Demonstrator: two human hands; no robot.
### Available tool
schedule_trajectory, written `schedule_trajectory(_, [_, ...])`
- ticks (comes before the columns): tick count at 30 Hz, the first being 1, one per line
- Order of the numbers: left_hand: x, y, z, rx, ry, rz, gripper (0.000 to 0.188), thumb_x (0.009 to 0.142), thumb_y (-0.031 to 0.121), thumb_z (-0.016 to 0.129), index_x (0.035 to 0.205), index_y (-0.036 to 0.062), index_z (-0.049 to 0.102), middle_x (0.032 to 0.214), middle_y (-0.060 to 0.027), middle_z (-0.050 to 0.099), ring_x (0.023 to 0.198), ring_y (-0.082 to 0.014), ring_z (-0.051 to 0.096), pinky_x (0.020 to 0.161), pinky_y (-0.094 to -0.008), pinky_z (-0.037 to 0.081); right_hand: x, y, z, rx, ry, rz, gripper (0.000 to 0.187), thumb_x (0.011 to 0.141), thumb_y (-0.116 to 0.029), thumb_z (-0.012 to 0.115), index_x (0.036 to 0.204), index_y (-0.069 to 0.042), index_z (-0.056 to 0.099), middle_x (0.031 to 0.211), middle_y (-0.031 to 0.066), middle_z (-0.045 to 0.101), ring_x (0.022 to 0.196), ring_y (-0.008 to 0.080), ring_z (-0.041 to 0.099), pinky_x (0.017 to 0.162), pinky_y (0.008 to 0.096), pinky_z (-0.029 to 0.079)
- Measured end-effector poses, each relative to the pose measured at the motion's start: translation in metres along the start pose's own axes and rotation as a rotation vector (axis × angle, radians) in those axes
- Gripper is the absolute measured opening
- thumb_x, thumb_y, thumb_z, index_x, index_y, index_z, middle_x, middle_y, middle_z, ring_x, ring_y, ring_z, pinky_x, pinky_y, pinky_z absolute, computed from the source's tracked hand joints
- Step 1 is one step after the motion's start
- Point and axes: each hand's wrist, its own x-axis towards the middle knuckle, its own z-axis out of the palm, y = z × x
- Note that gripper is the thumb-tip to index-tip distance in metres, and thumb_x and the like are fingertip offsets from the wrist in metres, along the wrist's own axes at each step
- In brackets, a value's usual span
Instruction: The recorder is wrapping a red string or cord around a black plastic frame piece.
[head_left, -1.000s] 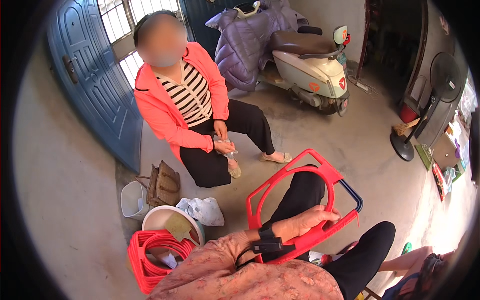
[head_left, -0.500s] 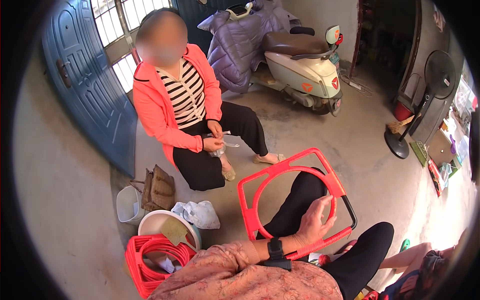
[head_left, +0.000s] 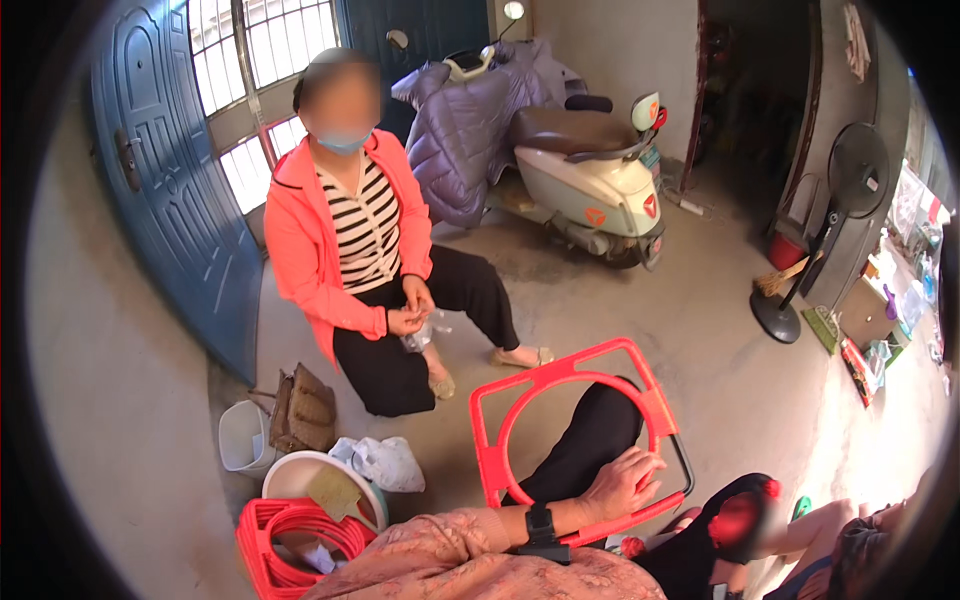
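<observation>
1. The person's left hand (head_left: 622, 484), a black band at its wrist, has its fingers bent and drawn together on the lower right part of a red rectangular frame with a round opening (head_left: 492, 466); the thumb is hidden.
2. That frame lies tilted over the black-trousered left thigh (head_left: 590, 440), a dark bar (head_left: 685, 466) at its right side.
3. The right hand (head_left: 746, 530) is blurred over the right leg, beside a smeared red shape (head_left: 733, 522); whether its fingers are spread or pinching, I cannot tell.
4. A second red frame, wound with red strands (head_left: 262, 545), leans by a round whitish basin (head_left: 290, 474), well apart from both hands.
</observation>
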Motion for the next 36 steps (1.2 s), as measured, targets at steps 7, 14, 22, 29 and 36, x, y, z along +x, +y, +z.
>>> schedule_trajectory(7, [0.001,-0.001,-0.002,-0.016,-0.002,0.022,0.018,0.077,0.007,0.069,0.092,0.0055,0.058,0.102,-0.0072,0.061,0.095,-0.0265,0.058,0.079,-0.0356,0.051,-0.002,-0.003,0.011,0.034,-0.048,0.018,0.032,0.093,-0.024,0.053,0.117,-0.003,0.055,0.100,0.0094,0.063,0.087,0.0228,0.062,0.080,0.0360,0.050])
schedule_trajectory(14, [-0.006,-0.001,-0.004,-0.040,0.005,0.053,0.014,0.077,0.005,0.067,0.087,0.0059,0.057,0.101,-0.0066,0.061,0.096,-0.0262,0.058,0.079,-0.0346,0.051,-0.002,0.004,0.027,0.028,-0.058,0.048,0.032,0.093,-0.024,0.054,0.117,-0.002,0.054,0.098,0.0095,0.063,0.086,0.0226,0.062,0.079,0.0358,0.051])
schedule_trajectory(22, [0.003,-0.004,-0.009,-0.136,0.015,0.086,0.014,0.077,0.003,0.066,0.086,0.0049,0.057,0.100,-0.0081,0.059,0.094,-0.0276,0.057,0.074,-0.0354,0.053,0.006,0.005,0.038,0.016,-0.044,0.039,0.033,0.093,-0.024,0.054,0.118,-0.002,0.053,0.097,0.0095,0.062,0.085,0.0224,0.062,0.078,0.0356,0.051])
schedule_trajectory(29, [0.003,-0.007,-0.012,-0.191,0.031,0.078,0.016,0.075,0.001,0.067,0.086,0.0041,0.057,0.099,-0.0081,0.058,0.094,-0.0271,0.057,0.072,-0.0344,0.054,0.009,0.008,0.046,0.018,-0.076,0.068,0.033,0.094,-0.023,0.054,0.119,-0.002,0.052,0.096,0.0095,0.062,0.083,0.0222,0.062,0.077,0.0354,0.051])
schedule_trajectory(36, [0.000,0.000,-0.021,-0.123,0.026,0.158,0.022,0.076,0.007,0.069,0.096,0.0026,0.059,0.104,-0.0107,0.058,0.098,-0.0283,0.057,0.084,-0.0375,0.052,0.004,0.009,0.046,0.014,-0.115,0.074,0.034,0.094,-0.023,0.055,0.120,-0.001,0.051,0.095,0.0096,0.062,0.082,0.0220,0.062,0.076,0.0353,0.052])
